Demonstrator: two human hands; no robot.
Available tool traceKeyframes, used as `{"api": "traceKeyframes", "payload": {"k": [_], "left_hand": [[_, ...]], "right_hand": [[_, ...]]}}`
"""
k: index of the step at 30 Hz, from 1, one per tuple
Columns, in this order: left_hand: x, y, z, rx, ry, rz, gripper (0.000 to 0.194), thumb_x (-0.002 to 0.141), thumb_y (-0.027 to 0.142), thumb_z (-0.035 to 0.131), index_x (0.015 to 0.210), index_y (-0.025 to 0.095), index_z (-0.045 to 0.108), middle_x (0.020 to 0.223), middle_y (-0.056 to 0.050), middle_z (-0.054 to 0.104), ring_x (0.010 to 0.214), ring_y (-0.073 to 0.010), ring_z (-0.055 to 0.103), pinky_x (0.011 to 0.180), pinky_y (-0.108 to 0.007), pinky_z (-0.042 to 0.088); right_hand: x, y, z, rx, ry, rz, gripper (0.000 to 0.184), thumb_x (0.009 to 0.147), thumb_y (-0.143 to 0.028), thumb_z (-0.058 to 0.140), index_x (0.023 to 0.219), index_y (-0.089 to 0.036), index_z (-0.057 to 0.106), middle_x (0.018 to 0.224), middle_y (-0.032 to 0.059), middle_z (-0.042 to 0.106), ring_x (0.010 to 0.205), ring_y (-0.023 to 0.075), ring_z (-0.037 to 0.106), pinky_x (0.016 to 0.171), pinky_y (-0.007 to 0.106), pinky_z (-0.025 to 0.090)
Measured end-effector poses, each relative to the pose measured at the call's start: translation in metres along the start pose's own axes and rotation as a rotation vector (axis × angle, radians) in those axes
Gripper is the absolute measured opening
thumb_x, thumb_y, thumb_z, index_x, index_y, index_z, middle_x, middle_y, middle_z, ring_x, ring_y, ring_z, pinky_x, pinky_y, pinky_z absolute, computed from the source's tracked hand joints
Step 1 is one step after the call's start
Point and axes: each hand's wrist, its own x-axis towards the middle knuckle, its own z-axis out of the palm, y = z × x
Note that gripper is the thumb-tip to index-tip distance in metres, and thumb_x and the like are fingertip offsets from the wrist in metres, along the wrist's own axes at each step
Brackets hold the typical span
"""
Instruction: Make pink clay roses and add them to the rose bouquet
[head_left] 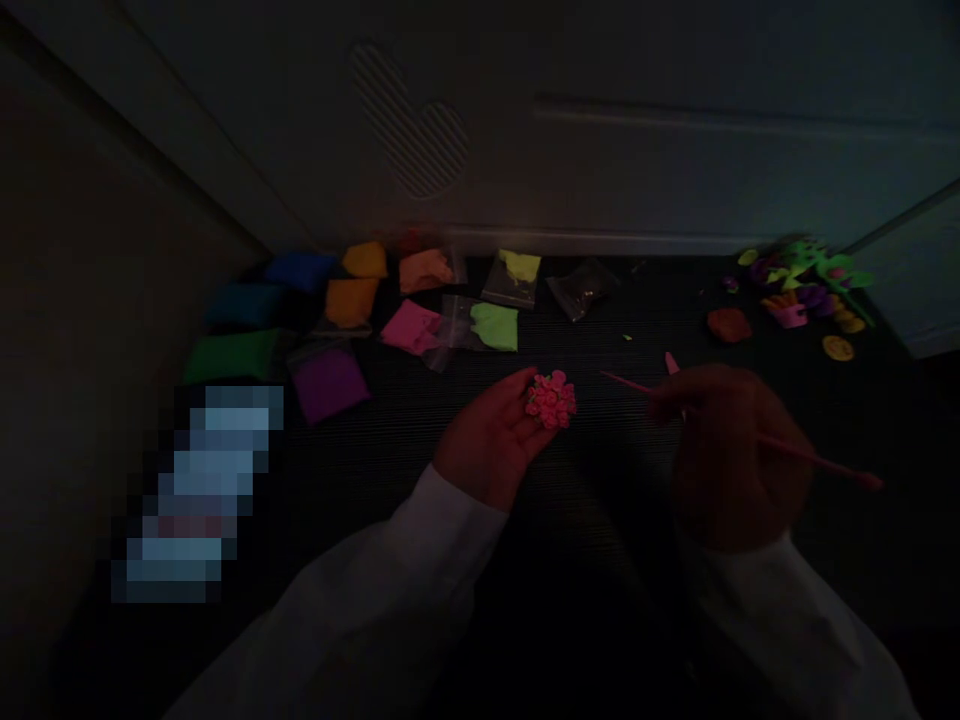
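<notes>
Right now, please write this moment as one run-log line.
left hand: holds pink rose cluster | right hand: holds thin pink tool, tip apart from cluster | beyond: light-green clay packet

Dim room, heavy shadow. Dark, finely ribbed tabletop (409,400); grey panel (495,160) along its far edge, carrying a striped heart shape (420,140) left of centre and raised horizontal strip (720,118) above that edge's right half. Faint bluish tint toward far right corner.
</notes>
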Motion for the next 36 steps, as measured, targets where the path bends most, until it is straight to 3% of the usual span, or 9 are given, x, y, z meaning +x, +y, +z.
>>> {"api": "traceKeyframes", "payload": {"k": [2, 4, 11, 20, 32, 36], "left_hand": [[-0.001, -0.001, 0.001, 0.042, -0.001, 0.029, 0.035, 0.068, 0.013, 0.054, 0.103, 0.011, 0.049, 0.097, -0.013, 0.060, 0.086, -0.0199, 0.059, 0.078, -0.033, 0.046], [-0.001, -0.002, 0.001, 0.077, -0.001, 0.054, 0.040, 0.065, 0.007, 0.056, 0.105, 0.012, 0.048, 0.092, -0.011, 0.062, 0.080, -0.0177, 0.061, 0.077, -0.032, 0.046], [0.000, -0.005, 0.000, 0.077, -0.010, 0.120, 0.040, 0.062, 0.004, 0.060, 0.099, 0.013, 0.051, 0.088, -0.007, 0.063, 0.075, -0.0144, 0.061, 0.074, -0.029, 0.047], [0.000, -0.005, 0.001, 0.104, -0.045, 0.133, 0.042, 0.061, 0.002, 0.060, 0.100, 0.014, 0.049, 0.075, -0.002, 0.063, 0.069, -0.0105, 0.060, 0.069, -0.024, 0.046], [-0.002, -0.006, 0.000, 0.119, -0.063, 0.148, 0.036, 0.060, 0.004, 0.061, 0.094, 0.015, 0.053, 0.077, -0.002, 0.064, 0.070, -0.0108, 0.060, 0.071, -0.025, 0.045], [-0.002, -0.006, 0.000, 0.119, -0.050, 0.165, 0.034, 0.060, 0.003, 0.061, 0.091, 0.014, 0.053, 0.076, -0.002, 0.063, 0.068, -0.0098, 0.060, 0.071, -0.024, 0.045]], "right_hand": [[-0.001, 0.002, 0.004, 0.008, 0.088, 0.042, 0.025, 0.084, -0.023, 0.036, 0.070, -0.019, 0.056, 0.061, -0.0005, 0.051, 0.058, 0.0102, 0.047, 0.057, 0.028, 0.038], [-0.002, 0.003, 0.008, 0.009, 0.095, 0.083, 0.018, 0.081, -0.024, 0.042, 0.069, -0.019, 0.055, 0.062, -0.0012, 0.052, 0.058, 0.0103, 0.048, 0.060, 0.028, 0.039], [-0.008, -0.001, 0.008, -0.036, -0.065, 0.042, 0.012, 0.080, -0.022, 0.045, 0.072, -0.018, 0.055, 0.064, 0.0000, 0.055, 0.058, 0.0106, 0.051, 0.053, 0.025, 0.039], [-0.010, 0.002, 0.005, -0.027, -0.317, -0.111, 0.008, 0.073, -0.013, 0.051, 0.079, -0.016, 0.057, 0.069, 0.0008, 0.057, 0.065, 0.0114, 0.053, 0.060, 0.026, 0.041], [-0.011, 0.002, 0.007, -0.088, -0.275, -0.120, 0.008, 0.074, -0.015, 0.051, 0.079, -0.017, 0.057, 0.067, -0.0004, 0.056, 0.062, 0.0102, 0.053, 0.058, 0.025, 0.041], [-0.014, 0.000, 0.008, -0.084, -0.145, -0.074, 0.008, 0.076, -0.017, 0.049, 0.074, -0.018, 0.056, 0.066, -0.0009, 0.055, 0.059, 0.0093, 0.050, 0.056, 0.025, 0.040]]}}
